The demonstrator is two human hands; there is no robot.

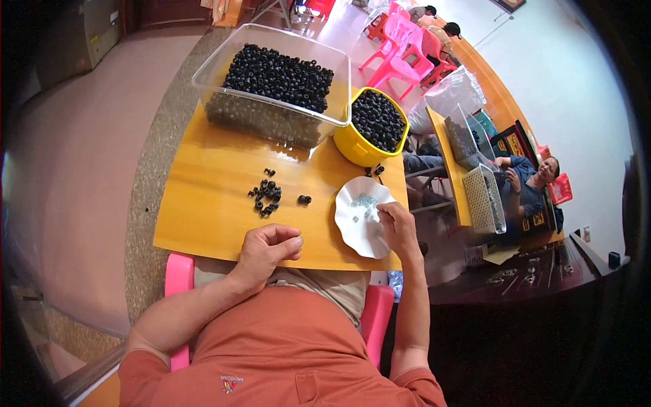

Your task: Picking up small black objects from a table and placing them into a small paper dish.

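Note:
My left hand (266, 252) is curled closed above the table's near edge, thumb against the fingers; anything inside it is hidden. A loose pile of small black ring-shaped parts (266, 197) lies just beyond it, with a couple more (304, 200) to the right. My right hand (399, 229) reaches over the right side of a white scalloped plate (359, 237), its thumb and fingertips pinched together. Small clear, bluish pieces (365, 201) are gathered on the plate beside those fingertips. What the pinch holds, if anything, is too small to make out.
On the wooden table (203, 217), a large clear plastic bin (271, 122) and a yellow bucket (359, 146) hold many black parts. A few black parts (375, 170) lie below the bucket. At right, another person (525, 180) sits behind a table with a white perforated basket (483, 200).

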